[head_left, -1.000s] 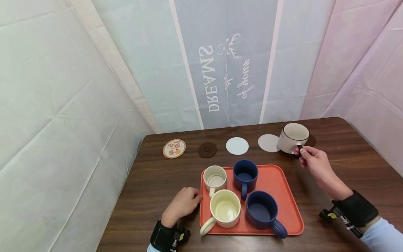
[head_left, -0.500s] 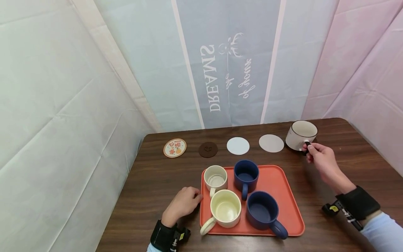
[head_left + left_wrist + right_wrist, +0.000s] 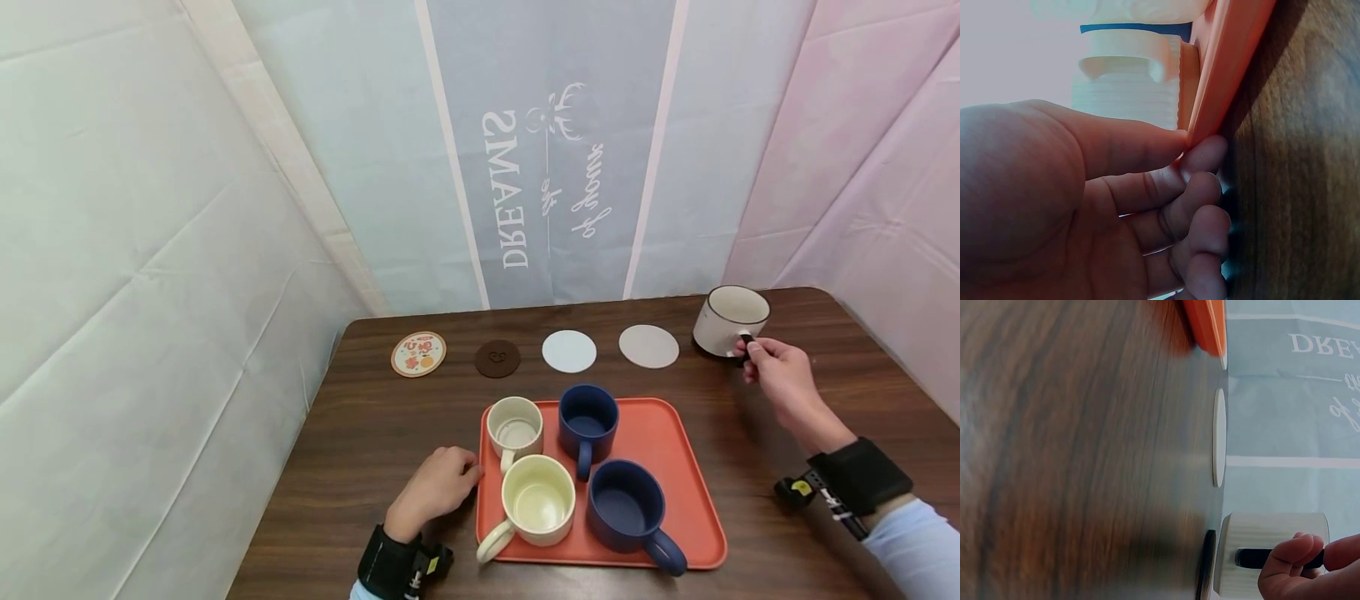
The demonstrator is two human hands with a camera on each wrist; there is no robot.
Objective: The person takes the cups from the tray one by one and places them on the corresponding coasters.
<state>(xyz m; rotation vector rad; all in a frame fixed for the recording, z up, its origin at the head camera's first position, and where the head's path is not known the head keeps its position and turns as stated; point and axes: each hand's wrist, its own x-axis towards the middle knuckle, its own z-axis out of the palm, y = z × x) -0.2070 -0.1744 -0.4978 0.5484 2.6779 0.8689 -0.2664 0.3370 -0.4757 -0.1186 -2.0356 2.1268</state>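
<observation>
Right hand gripping white mug, 4 mugs on tray

I have a wood-grain surface out there bearing a red tray and, beyond it, a row: printed coaster, brown coaster, white coaster, off-white coaster, dark coaster.

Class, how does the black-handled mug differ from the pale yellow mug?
The black-handled mug is white with a dark rim; the pale yellow mug has no dark rim. The right hand holds the black-handled mug; the pale yellow mug sits on the red tray. Both mugs are open side up.
</observation>
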